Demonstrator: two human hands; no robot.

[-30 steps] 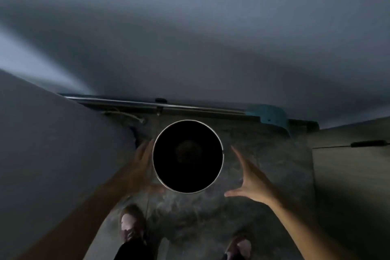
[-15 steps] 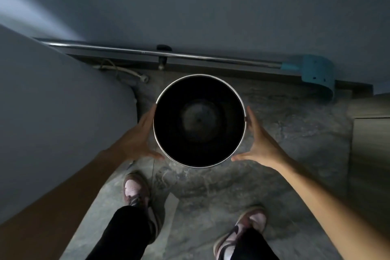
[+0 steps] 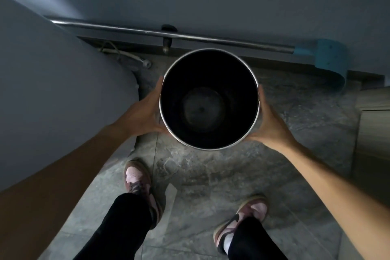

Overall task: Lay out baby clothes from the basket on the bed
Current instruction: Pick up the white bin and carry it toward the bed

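Observation:
A round dark basket [image 3: 163,99] with a shiny metal rim stands upright in the middle of the head view, seen from straight above. Its inside is black and I see nothing in it. My left hand [image 3: 143,112] presses flat against its left wall, and my right hand [image 3: 269,124] presses against its right wall, so both hands hold it between them. No baby clothes and no bed surface show clearly in this dim view.
A large pale grey mass [image 3: 52,91] fills the left side. A metal pole with a teal mop head [image 3: 329,57] lies along the wall at the back. A wooden cabinet [image 3: 373,133] stands at the right. My shoes [image 3: 137,179] stand on grey stone floor tiles [image 3: 211,175].
My hands went from spread apart beside the basket to pressing on both its walls. The basket now looks larger and nearer, and the view has tilted further down to my legs.

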